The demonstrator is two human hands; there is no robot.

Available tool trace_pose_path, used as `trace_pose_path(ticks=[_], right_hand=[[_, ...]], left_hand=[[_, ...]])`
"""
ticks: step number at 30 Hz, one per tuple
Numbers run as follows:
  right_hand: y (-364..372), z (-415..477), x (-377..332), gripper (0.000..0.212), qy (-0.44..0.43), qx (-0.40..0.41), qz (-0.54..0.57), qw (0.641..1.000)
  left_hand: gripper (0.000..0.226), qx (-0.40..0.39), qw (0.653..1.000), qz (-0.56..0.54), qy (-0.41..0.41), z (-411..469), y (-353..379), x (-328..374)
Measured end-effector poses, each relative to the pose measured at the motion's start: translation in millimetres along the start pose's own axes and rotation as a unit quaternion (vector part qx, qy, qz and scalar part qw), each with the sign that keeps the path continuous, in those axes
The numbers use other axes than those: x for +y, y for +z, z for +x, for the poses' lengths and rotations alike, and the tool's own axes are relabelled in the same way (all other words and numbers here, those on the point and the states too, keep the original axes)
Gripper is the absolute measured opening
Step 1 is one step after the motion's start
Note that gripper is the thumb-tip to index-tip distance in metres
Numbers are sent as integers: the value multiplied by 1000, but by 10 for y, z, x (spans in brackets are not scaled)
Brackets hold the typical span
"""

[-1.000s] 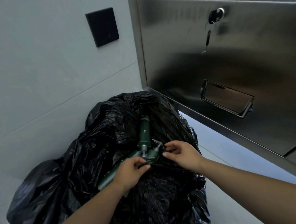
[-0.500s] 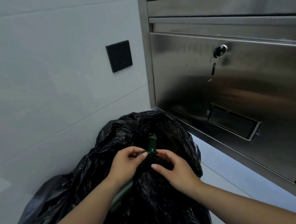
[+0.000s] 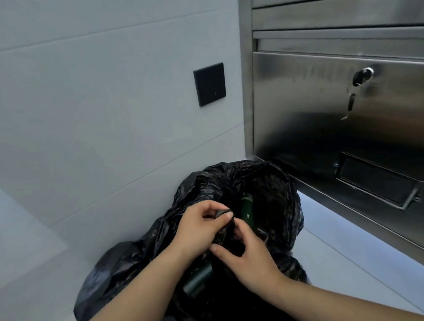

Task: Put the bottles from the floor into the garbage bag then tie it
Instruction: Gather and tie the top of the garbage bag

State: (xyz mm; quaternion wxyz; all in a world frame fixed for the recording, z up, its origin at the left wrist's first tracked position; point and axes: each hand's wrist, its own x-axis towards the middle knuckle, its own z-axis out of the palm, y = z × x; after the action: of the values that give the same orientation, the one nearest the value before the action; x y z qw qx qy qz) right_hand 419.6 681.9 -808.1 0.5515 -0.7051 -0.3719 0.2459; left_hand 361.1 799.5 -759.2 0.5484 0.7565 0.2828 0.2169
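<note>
A black garbage bag (image 3: 143,265) sits on the floor against the wall. Dark green bottles lie inside it: one bottle (image 3: 247,210) stands up in the bag's mouth, another green bottle (image 3: 198,282) shows lower down between my forearms. My left hand (image 3: 199,228) pinches a gathered fold of the bag's near rim between thumb and fingers. My right hand (image 3: 246,255) grips the same bunched plastic just below and to the right. The two hands touch over the bag's opening.
A stainless steel cabinet (image 3: 332,128) with a recessed handle (image 3: 379,183) and a key in its lock (image 3: 362,76) stands close on the right. A black wall plate (image 3: 209,84) is on the pale tiled wall. Pale floor (image 3: 357,257) runs under the cabinet.
Both hands left the bottle necks, gathered the bag's near rim and lifted it over the bottles. The view has tilted upward.
</note>
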Motion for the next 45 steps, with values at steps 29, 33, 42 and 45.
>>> trace_pose_path(ticks=[29,33,42,45], right_hand=[[-459,267,-56,42,-33,-51,-5,998],[-521,260,-54,30,-40,-77,-1,996],[-530,260,-4,21,-18,8,4,1000],[-604,233,109,19,4,40,5,999]], left_hand=[[11,80,972,-195,-107,106,33,-118],[9,75,972,-199,-103,117,73,-131],[5,30,973,-190,-128,161,96,-197],[5,-38,978,-130,-157,116,63,-286]])
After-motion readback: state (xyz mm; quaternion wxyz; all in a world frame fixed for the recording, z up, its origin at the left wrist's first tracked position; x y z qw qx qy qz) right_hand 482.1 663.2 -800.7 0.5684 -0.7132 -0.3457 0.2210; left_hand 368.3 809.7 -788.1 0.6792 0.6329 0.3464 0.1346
